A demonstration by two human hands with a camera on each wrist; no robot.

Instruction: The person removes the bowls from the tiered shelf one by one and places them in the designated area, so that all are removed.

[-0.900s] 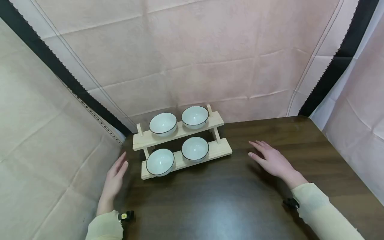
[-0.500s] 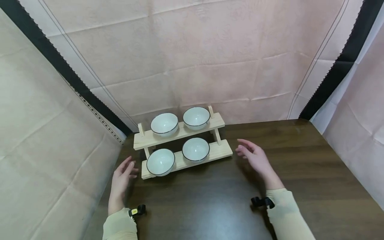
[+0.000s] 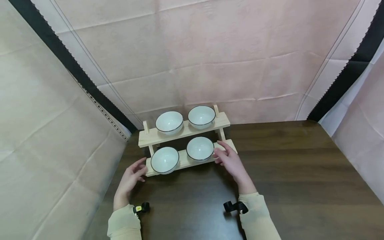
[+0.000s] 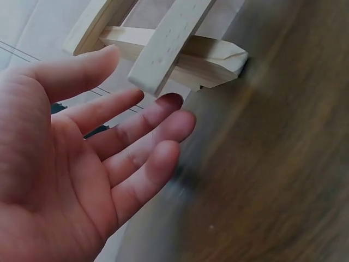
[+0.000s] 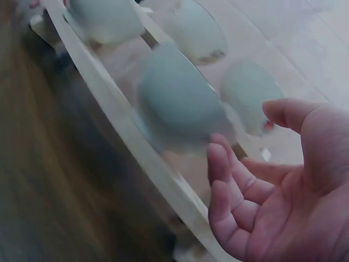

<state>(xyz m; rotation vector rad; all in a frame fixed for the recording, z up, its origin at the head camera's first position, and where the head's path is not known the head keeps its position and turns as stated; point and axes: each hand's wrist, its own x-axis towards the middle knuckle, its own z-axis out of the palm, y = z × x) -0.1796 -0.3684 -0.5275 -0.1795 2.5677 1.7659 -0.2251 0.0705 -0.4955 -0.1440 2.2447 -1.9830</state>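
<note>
The rack (image 3: 187, 130) stands on the table (image 3: 276, 166), and it carries four bowls: the upper left bowl (image 3: 169, 122) and upper right bowl (image 3: 201, 116) on its top board, the lower left bowl (image 3: 165, 160) and lower right bowl (image 3: 200, 148) on its bottom board. My left hand (image 3: 129, 180) is at the rack's lower left end, moderately wide, with nothing inside it. My right hand (image 3: 231, 162) is at the rack's lower right part, thumb apart from bent fingers, also holding nothing; whether it touches the lower right bowl, I cannot tell. This nearness is, I think, the main danger: a careless thumb could push that bowl along its board or over the front edge. If one hand pressed the rack earlier than the other, it could turn on the table. A sudden tilt could make all the bowls slide, because I see no lip along the rack's front.
</note>
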